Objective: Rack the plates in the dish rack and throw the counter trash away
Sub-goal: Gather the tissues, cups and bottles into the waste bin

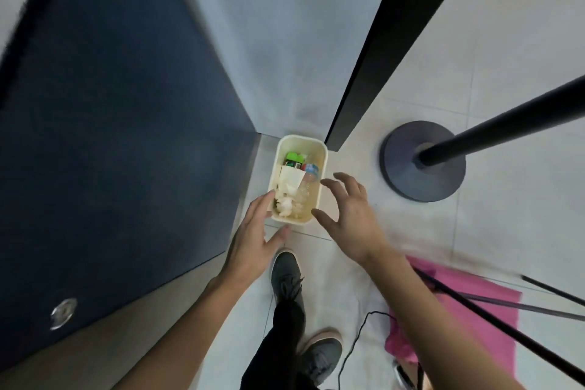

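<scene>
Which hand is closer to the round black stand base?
Right. The right hand sits just left of the base; the left hand is beyond the bin.

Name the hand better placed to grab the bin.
Left, narrowly: the left hand lies along the bin's left wall; the right hand hovers spread by its right rim. Contact is unclear.
</scene>
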